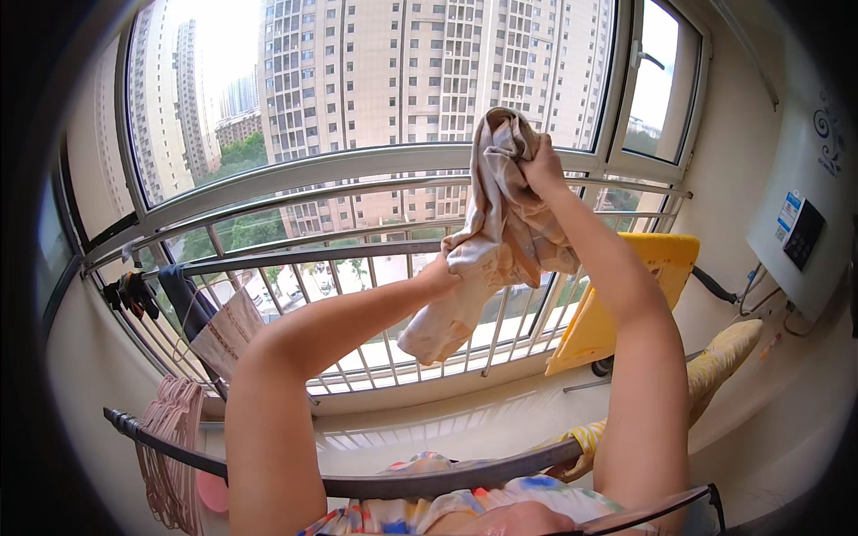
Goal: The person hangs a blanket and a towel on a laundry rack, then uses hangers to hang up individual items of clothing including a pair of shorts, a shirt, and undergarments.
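Observation:
A bunched, light-coloured printed garment (493, 234) hangs in the air between my hands, in front of the window railing. My right hand (544, 167) grips it near its folded top. Lower and to the left, my left hand (440, 276) is closed on its edge. One pale end of the cloth droops below my left hand. Folds hide the garment's full shape, and the fingertips of both hands are partly covered by the cloth.
A near drying bar (442, 479) crosses before my body, with pink hangers (171, 442) at its left end. Behind stands the metal railing (362, 311), where a cloth (231, 328) hangs. To the right are a yellow folded board (623, 295) and a wall-mounted water heater (798, 221).

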### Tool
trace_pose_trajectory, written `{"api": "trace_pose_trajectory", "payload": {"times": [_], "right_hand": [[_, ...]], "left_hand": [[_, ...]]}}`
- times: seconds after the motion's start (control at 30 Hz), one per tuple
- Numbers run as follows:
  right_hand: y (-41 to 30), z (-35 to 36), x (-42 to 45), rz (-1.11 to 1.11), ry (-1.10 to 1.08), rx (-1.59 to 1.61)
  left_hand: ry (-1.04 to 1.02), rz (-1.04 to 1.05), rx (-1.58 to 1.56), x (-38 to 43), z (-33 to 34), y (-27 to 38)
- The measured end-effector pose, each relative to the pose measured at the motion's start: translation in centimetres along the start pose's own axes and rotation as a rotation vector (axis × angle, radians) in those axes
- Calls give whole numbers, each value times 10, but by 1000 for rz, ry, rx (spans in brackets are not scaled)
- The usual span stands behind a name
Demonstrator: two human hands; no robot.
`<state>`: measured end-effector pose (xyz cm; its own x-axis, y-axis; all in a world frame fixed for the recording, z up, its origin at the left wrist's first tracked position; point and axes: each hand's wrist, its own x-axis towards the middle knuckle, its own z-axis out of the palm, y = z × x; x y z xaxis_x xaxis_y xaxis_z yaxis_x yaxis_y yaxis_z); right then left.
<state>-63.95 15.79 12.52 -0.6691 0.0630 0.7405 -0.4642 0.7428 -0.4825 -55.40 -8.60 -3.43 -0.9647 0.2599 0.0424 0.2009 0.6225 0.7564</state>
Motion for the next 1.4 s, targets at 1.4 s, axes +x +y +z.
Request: {"api": "trace_pose_trajectory", "payload": {"times": [1.4], "right_hand": [[41, 76, -164, 436, -690, 401]], "left_hand": [[45, -70, -882, 22, 18, -45]]}}
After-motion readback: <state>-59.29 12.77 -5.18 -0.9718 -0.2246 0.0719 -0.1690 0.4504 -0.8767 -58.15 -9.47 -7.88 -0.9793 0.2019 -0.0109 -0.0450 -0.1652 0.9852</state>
